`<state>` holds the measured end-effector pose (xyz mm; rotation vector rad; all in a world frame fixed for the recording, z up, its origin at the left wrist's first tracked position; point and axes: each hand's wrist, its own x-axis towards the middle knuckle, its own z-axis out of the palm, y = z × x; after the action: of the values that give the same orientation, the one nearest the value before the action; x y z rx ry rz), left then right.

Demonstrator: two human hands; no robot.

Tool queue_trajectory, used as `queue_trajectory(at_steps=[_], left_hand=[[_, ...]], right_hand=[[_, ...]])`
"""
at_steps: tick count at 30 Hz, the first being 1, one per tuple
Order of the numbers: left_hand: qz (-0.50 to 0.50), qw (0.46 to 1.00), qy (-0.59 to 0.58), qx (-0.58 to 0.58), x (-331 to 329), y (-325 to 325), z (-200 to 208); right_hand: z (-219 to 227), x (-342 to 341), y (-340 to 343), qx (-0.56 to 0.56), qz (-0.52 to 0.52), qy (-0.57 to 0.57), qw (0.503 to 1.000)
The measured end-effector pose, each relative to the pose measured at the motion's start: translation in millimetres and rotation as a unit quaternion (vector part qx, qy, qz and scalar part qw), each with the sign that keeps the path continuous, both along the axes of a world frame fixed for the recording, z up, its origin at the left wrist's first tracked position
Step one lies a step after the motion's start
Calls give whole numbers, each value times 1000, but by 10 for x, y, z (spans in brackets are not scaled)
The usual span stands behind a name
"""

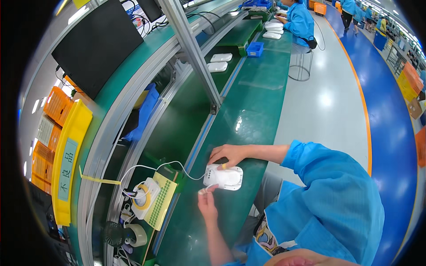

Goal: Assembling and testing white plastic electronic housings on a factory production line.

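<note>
A white rounded plastic device (pixel 228 178) lies on the green bench top, with a row of small dark marks near one end. My right hand (pixel 230 154) grips its upper edge, the thumb in a yellow finger cover on top and the other fingers curled round the end. At its lower corner, my left hand (pixel 207 203) is closed in a pinch; what sits between those fingertips is too small to make out. A thin white cable (pixel 179 165) runs from the device's end to a white fixture with a yellow ring (pixel 144 198).
A yellow perforated board (pixel 161 203) and a small black fan (pixel 114 234) stand beside the fixture. White devices (pixel 218 66) and a blue bin (pixel 255 49) sit farther along. A metal post (pixel 191 53) rises at the bench. Another person (pixel 298 22) sits at the far end.
</note>
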<state>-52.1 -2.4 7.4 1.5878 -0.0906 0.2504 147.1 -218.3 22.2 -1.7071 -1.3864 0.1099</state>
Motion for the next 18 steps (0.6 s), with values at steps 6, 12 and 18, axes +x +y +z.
queue_trajectory(at_steps=[6, 12, 18], left_hand=[[20, 978, -49, 204, -39, -71, 39], [31, 964, -103, 245, -6, -143, 189], [33, 965, -92, 242, -13, -160, 220]], right_hand=[[24, 11, 16, 38, 27, 50, 998], [19, 37, -13, 23, 37, 82, 996], [26, 34, -8, 14, 32, 89, 995]])
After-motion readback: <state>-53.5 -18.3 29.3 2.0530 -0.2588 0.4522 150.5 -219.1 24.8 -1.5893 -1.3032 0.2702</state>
